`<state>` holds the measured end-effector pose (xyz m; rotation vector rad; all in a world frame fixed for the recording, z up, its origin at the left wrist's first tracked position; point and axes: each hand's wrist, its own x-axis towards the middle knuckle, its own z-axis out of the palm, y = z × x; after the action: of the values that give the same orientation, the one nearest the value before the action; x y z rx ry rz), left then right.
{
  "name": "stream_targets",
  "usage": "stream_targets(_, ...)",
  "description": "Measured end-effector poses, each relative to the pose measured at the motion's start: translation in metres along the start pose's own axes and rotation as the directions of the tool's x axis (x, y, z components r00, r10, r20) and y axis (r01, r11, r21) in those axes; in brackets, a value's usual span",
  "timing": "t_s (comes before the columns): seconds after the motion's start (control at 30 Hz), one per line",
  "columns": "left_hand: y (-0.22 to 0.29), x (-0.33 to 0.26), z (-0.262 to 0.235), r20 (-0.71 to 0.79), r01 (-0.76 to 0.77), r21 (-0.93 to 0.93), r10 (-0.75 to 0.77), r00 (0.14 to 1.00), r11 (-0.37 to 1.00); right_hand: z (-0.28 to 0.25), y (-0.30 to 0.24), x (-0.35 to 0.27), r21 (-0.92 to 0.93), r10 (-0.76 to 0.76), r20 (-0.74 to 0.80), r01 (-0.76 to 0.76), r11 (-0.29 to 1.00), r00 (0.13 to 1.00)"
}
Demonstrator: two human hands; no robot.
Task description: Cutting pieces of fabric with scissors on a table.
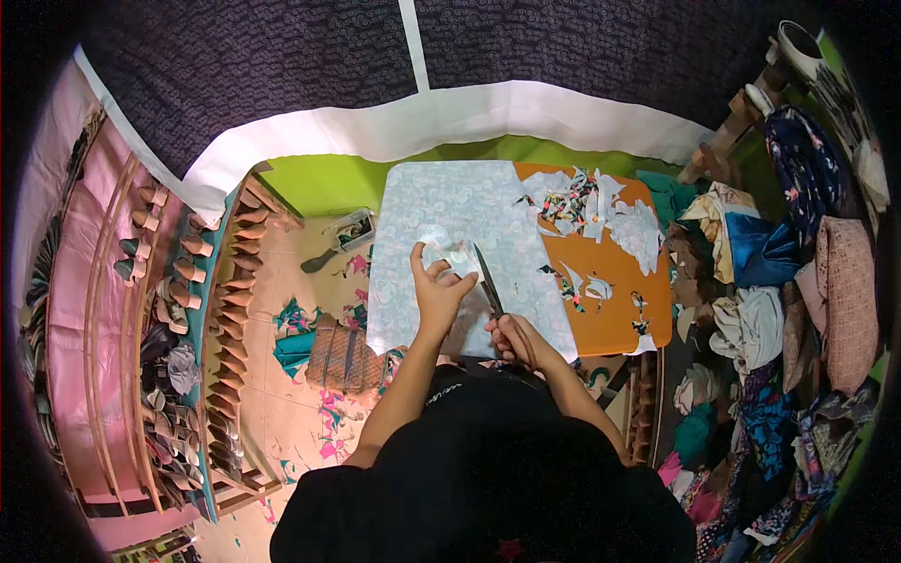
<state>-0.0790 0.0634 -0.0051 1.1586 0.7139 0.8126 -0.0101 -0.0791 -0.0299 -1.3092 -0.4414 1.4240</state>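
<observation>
My right hand (512,339) is closed round the handles of dark metal scissors (490,284), whose long blades point up and slightly left. Beside the blade tips, my left hand (441,293) has its thumb and fingers bent round a small, pale, shiny piece (460,251), perhaps fabric; its outline blends into what lies below. Under both hands a light grey-blue patterned cloth (413,206) covers the left and middle of the orange table (619,328). Scissors and left hand are very close, but I cannot tell whether the blades touch the pale piece.
Fabric offcuts (582,202) lie on the table's right part. At left stands a rack of shoe forms (235,310); a woven basket-like box (343,358) and scraps (333,422) are on the floor. Heaped cloths (751,328) line the right side. A dark curtain (282,66) hangs ahead.
</observation>
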Motion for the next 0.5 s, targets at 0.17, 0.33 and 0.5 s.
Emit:
stream_targets(0.17, -0.0005, -0.0002, 0.0009, -0.007, 0.006, 0.02, -0.005, 1.0, 1.0, 0.0003, -0.0018, -0.0057, -0.193, -0.045, 0.0, 0.044, 0.98, 0.999)
stream_targets(0.33, 0.0037, -0.0006, 0.0029, 0.033, 0.025, 0.011, -0.025, 0.999, 1.0, -0.0019, -0.0021, -0.0066, -0.17, -0.043, -0.019, 0.039, 0.985, 0.999)
stream_targets(0.5, 0.0043, 0.001, 0.0041, 0.056, 0.029, 0.009, -0.03, 0.998, 1.0, -0.0039, -0.0028, -0.0051, -0.201, -0.062, -0.008, 0.059, 0.978, 0.998)
